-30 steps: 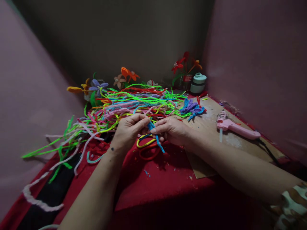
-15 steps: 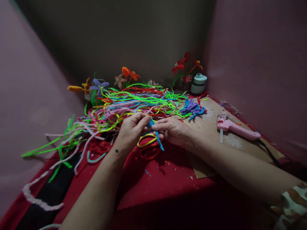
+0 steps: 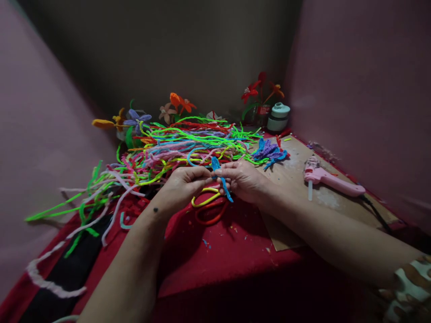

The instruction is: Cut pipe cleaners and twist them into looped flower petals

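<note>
Dark walling (image 3: 168,49) closes the far side, and we find a red cloth (image 3: 208,264) covering the counter, with small scraps on it. Bearings are taken from the blue fuzzy piece (image 3: 215,163), which we locate between the two hands, above the cloth. Its broader end points to twelve o'clock; a narrow tail hangs towards five.

At nine o'clock, the left hand (image 3: 188,181) has its grip pressed together at the piece, thumb and fingertips meeting on its near-left edge. At three o'clock, the right hand (image 3: 244,181) pinches the same piece, thumb laid across its middle. We cannot tell how the lower fingers of either hand are placed.

We record a yellow loop (image 3: 202,205) and a red loop (image 3: 202,222) just beside the hands at six o'clock. Multicoloured fuzzy stems (image 3: 202,142) lie heaped from nine to one o'clock. A purple-and-blue bunch (image 3: 267,150) rests at two o'clock, partly over a brown board (image 3: 296,177). On that board, at three o'clock, lies a pink glue gun (image 3: 336,183). Farther off, we note orange flowers (image 3: 183,104) at eleven, red flowers (image 3: 249,92) at one and a pale-lidded container (image 3: 279,117) at two.
</note>
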A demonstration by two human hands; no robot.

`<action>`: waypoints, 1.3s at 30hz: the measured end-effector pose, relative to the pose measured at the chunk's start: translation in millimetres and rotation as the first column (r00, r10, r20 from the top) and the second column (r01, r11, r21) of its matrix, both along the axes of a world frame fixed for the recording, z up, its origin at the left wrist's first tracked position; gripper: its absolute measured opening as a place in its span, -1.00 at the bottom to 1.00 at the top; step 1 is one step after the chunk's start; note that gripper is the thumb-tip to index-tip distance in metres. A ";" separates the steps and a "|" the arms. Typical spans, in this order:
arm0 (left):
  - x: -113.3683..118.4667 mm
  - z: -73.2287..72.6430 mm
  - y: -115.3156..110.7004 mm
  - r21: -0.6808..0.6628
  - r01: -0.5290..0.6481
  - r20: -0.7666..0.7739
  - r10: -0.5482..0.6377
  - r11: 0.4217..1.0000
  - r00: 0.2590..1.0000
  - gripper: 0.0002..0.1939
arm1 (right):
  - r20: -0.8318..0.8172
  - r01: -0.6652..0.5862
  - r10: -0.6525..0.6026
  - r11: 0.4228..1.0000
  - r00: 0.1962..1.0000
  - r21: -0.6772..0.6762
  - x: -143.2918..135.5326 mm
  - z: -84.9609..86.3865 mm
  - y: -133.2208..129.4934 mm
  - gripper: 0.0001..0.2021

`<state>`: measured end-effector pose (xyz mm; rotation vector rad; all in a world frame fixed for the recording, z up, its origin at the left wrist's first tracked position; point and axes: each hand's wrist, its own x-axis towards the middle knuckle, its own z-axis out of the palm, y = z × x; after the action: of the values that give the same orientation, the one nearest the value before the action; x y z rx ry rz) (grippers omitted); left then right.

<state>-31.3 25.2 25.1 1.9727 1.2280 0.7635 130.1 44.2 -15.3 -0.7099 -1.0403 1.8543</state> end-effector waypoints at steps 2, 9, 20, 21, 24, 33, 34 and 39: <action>-1.3 1.9 -0.7 -0.007 0.010 0.002 -0.010 1.000 1.000 -0.81 | -0.021 -0.024 0.023 1.000 1.000 -0.013 0.4 1.6 -1.5 -0.80; -4.0 2.6 -1.7 -0.085 0.004 0.043 0.000 0.996 0.999 -0.79 | -0.017 -0.015 0.015 1.000 1.000 0.004 1.4 1.3 0.0 -0.83; 5.7 -7.1 -1.9 -0.060 -0.182 0.225 0.191 0.981 0.955 -0.82 | 0.263 0.043 -0.113 0.966 0.958 0.256 -1.5 1.3 -8.8 -0.80; 8.6 -10.0 -3.0 -0.026 -0.207 0.231 0.207 0.978 0.951 -0.83 | 0.267 0.052 -0.124 0.964 0.956 0.261 -1.7 0.8 -9.4 -0.80; 15.6 -18.3 -6.5 0.288 -0.282 0.205 0.228 0.915 0.952 -0.87 | 0.249 0.077 -0.139 0.967 0.958 0.243 -2.2 -1.2 -10.2 -0.81; 21.6 -14.8 -11.1 0.122 -0.362 0.325 0.307 0.924 0.895 -0.82 | 0.190 0.011 -0.049 0.981 0.981 0.195 -1.9 1.1 -8.8 -0.76; 22.0 -13.1 -11.2 0.026 -0.348 0.341 0.319 0.937 0.884 -0.81 | 0.191 0.005 -0.043 0.980 0.981 0.198 -1.7 0.9 -8.2 -0.77; 19.0 -7.1 -9.0 -0.084 -0.283 0.330 0.295 0.955 0.897 -0.77 | 0.148 -0.065 0.041 0.985 0.988 0.162 0.3 -0.7 -5.6 -0.79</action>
<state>-12.3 16.2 18.0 1.5615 1.3227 1.1700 130.5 38.7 -16.0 -0.7301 -1.3028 1.7565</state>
